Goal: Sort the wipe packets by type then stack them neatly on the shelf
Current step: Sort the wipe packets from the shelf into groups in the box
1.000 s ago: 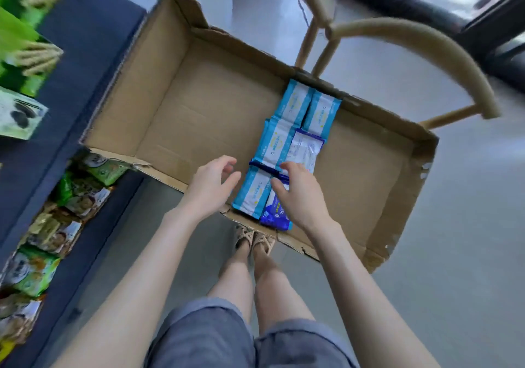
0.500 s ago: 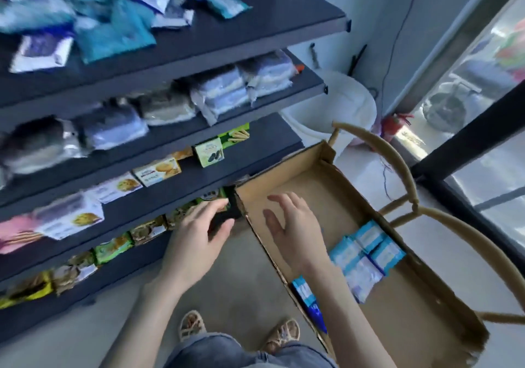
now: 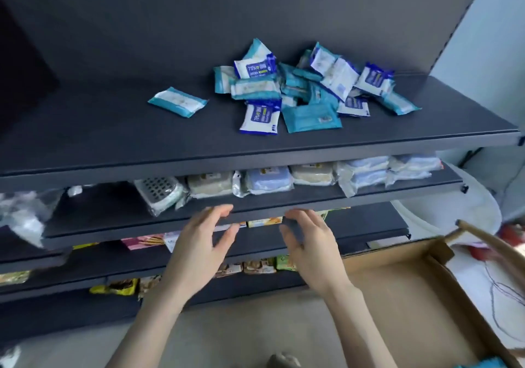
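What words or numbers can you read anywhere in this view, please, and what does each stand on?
"75%": on the upper white-and-blue packet, atop the pile on the top shelf.
"75%": sideways, on the front white-and-blue packet at the pile's near edge.
Too blurred to read: the smaller print on both, the teal packets, and the snack boxes on the lower shelves.

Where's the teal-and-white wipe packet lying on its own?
Head view: the lone teal-and-white wipe packet lies on the dark top shelf, left of the jumbled packet pile, apart from it.
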`<state>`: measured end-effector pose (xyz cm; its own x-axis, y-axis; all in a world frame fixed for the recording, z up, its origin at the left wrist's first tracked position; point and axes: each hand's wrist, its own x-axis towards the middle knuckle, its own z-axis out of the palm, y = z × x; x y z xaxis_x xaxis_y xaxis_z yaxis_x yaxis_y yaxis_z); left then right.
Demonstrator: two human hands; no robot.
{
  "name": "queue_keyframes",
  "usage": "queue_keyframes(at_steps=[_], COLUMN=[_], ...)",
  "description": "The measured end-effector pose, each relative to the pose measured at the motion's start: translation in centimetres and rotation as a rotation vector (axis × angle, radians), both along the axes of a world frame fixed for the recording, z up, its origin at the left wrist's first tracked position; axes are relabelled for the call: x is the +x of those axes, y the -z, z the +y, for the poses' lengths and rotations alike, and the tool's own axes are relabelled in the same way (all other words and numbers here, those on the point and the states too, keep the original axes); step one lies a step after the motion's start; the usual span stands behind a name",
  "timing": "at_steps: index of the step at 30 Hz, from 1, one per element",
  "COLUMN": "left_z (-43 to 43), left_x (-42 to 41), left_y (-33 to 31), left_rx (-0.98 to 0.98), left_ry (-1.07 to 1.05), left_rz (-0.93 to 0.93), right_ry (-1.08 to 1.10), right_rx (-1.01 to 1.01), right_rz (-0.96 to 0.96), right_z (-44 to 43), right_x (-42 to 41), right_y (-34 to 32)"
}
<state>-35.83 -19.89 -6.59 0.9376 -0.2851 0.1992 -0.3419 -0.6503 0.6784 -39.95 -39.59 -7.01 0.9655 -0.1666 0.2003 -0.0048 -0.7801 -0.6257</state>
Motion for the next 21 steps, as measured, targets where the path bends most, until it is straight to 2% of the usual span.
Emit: queue_keyframes(at_steps=[6,11,17,21], left_z=[0.7,-0.6,-3.4,-5.4], left_x=[7.6,14.8,23.4,27.7], left_y=[-3.2,-4.5,-4.6,-4.4], left_rx=[-0.041,-0.048,-0.038,-0.026], left_ry=[-0.056,-0.090,-0.112,-0.074], left_rz=[-0.135,-0.161,-0.105,-0.111], right_ry=[-0.071,-0.082,-0.070,-0.029], right_rx=[-0.025,-0.036,-0.090,-0.225], right_rz=[-0.091,-0.153,-0.088,-0.018], right_z=[0.6,-0.4,-2.8,-4.4], right_x=[8.3,16.4,25.5,29.6], right_y=[-3.6,-4.8,-5.3,-5.3])
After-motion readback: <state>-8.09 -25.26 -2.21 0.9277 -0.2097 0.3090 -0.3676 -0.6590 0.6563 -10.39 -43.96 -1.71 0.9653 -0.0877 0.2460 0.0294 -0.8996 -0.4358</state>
